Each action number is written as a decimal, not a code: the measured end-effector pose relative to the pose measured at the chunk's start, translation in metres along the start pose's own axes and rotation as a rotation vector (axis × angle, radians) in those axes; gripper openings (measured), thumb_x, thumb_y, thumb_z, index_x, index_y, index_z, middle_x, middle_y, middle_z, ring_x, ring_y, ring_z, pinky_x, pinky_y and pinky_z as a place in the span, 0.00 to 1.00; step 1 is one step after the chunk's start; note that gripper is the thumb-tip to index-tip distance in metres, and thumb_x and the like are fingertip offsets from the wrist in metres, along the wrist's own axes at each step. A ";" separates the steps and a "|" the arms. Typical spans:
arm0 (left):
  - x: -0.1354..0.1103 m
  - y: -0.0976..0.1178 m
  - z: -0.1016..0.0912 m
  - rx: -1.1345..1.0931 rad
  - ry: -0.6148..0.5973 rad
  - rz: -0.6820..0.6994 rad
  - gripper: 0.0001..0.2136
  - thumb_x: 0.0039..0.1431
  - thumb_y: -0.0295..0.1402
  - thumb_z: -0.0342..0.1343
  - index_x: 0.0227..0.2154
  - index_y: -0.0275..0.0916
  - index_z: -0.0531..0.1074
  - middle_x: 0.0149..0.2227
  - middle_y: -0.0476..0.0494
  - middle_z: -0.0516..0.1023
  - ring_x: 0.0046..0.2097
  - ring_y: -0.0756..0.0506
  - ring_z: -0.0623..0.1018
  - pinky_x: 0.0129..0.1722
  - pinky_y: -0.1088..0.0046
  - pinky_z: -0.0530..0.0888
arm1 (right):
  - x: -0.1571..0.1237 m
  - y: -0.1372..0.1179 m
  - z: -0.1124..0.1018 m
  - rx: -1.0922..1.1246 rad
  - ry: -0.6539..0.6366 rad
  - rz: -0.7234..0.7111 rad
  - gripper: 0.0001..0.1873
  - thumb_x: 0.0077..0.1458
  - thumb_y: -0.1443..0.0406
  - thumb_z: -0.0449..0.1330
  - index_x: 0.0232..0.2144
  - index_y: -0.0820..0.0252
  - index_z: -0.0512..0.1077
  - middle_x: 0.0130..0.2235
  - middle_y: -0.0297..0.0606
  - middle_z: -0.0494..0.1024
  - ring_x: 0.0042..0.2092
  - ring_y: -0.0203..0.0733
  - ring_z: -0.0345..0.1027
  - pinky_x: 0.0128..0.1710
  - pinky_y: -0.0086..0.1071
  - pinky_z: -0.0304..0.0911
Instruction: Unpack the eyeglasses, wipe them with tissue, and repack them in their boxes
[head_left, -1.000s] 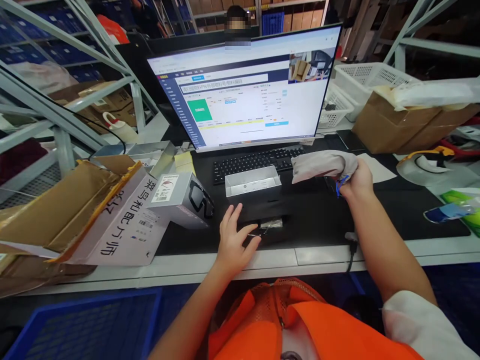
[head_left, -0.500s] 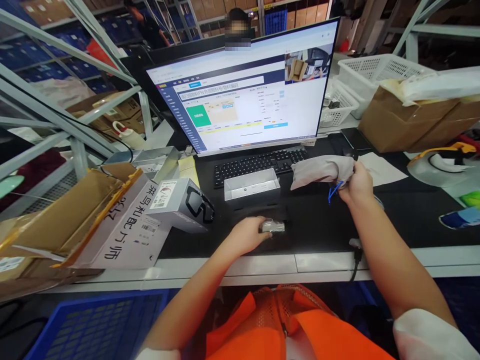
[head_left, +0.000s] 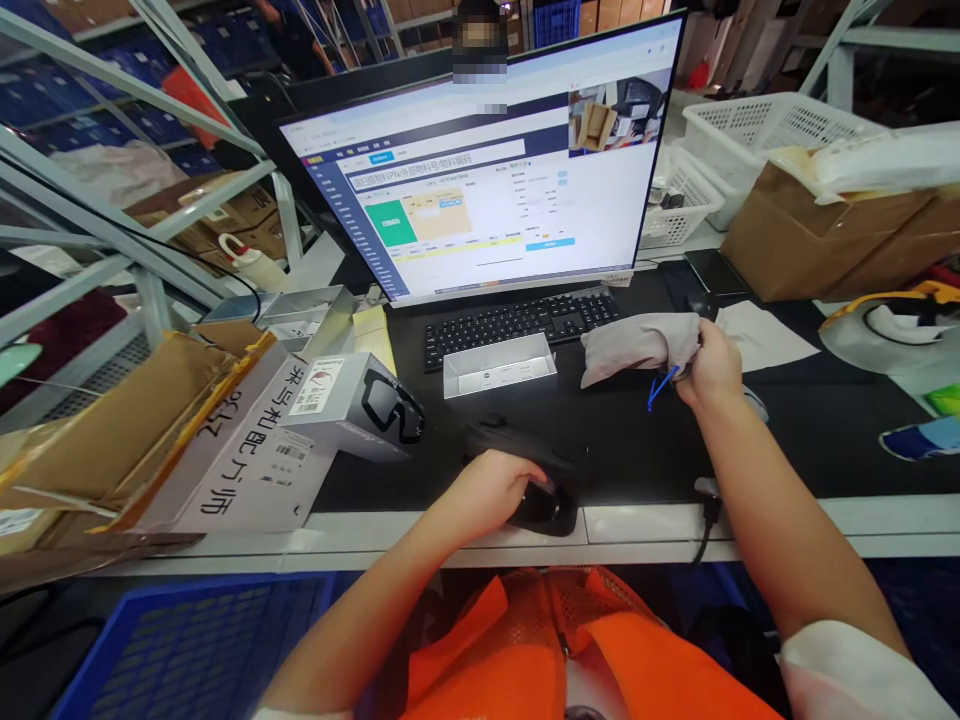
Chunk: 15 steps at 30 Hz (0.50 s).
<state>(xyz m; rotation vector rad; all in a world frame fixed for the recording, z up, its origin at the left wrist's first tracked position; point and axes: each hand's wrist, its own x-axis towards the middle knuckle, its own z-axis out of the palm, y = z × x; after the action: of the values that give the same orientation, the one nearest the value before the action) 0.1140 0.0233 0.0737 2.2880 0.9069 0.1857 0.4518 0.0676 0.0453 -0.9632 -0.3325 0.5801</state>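
Observation:
My right hand is closed on one end of a soft grey drawstring pouch with a blue cord, holding it just above the desk. My left hand is closed at the near desk edge, fingers curled over a black glossy object whose exact kind I cannot make out. Behind it a flat dark piece blends into the black mat. Further back lies a shallow white box part. To the left, a grey product box bears a picture of a black eyewear frame.
A black keyboard and a large monitor stand behind the hands. Opened cardboard boxes fill the left side. On the right are white paper, a brown carton, white baskets and a tape roll.
My left hand has moved slightly down towards the desk edge; the small shiny greyish thing by its fingers no longer shows, and a black object does instead. The right hand still holds the pouch.

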 end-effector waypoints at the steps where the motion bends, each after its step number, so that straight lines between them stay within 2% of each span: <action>1: -0.001 -0.001 -0.003 -0.031 -0.026 -0.022 0.18 0.59 0.21 0.47 0.39 0.43 0.82 0.43 0.48 0.84 0.46 0.44 0.82 0.48 0.69 0.76 | 0.000 0.000 -0.001 -0.015 -0.011 0.006 0.08 0.49 0.66 0.62 0.21 0.60 0.68 0.24 0.26 0.68 0.26 0.31 0.64 0.25 0.23 0.65; 4: -0.006 -0.007 -0.010 -0.076 -0.018 -0.080 0.15 0.60 0.25 0.50 0.40 0.42 0.83 0.42 0.49 0.85 0.44 0.44 0.83 0.46 0.71 0.76 | 0.000 -0.001 -0.003 -0.083 -0.065 0.040 0.09 0.48 0.65 0.63 0.20 0.60 0.67 0.22 0.27 0.66 0.25 0.32 0.61 0.22 0.24 0.61; 7: -0.010 -0.014 -0.013 -0.090 0.033 -0.064 0.12 0.62 0.28 0.54 0.39 0.43 0.83 0.39 0.49 0.85 0.40 0.45 0.83 0.40 0.73 0.76 | 0.000 0.000 -0.005 -0.144 -0.127 0.052 0.09 0.46 0.65 0.62 0.19 0.60 0.67 0.21 0.27 0.64 0.25 0.31 0.59 0.21 0.23 0.58; 11: -0.013 -0.023 -0.022 0.002 0.122 0.131 0.12 0.63 0.27 0.53 0.42 0.43 0.82 0.40 0.46 0.85 0.41 0.46 0.83 0.43 0.73 0.75 | -0.001 0.000 -0.006 -0.201 -0.166 0.030 0.09 0.44 0.64 0.62 0.18 0.61 0.68 0.21 0.28 0.65 0.25 0.31 0.59 0.22 0.24 0.57; 13: -0.013 -0.026 -0.030 0.050 0.105 0.234 0.15 0.63 0.24 0.51 0.45 0.43 0.81 0.41 0.46 0.84 0.42 0.47 0.82 0.44 0.73 0.75 | -0.001 0.000 -0.007 -0.234 -0.173 0.012 0.09 0.45 0.63 0.62 0.19 0.60 0.68 0.22 0.28 0.65 0.25 0.32 0.60 0.23 0.25 0.58; 15: -0.013 -0.026 -0.039 0.069 0.070 0.268 0.17 0.63 0.22 0.49 0.45 0.43 0.81 0.39 0.46 0.83 0.41 0.48 0.81 0.44 0.73 0.74 | -0.002 -0.001 -0.007 -0.263 -0.183 0.004 0.09 0.46 0.63 0.62 0.19 0.60 0.68 0.22 0.28 0.66 0.26 0.32 0.60 0.24 0.25 0.59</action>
<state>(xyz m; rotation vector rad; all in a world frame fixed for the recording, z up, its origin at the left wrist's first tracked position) 0.0757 0.0493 0.0883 2.4761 0.6462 0.3573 0.4546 0.0614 0.0421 -1.1660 -0.5811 0.6396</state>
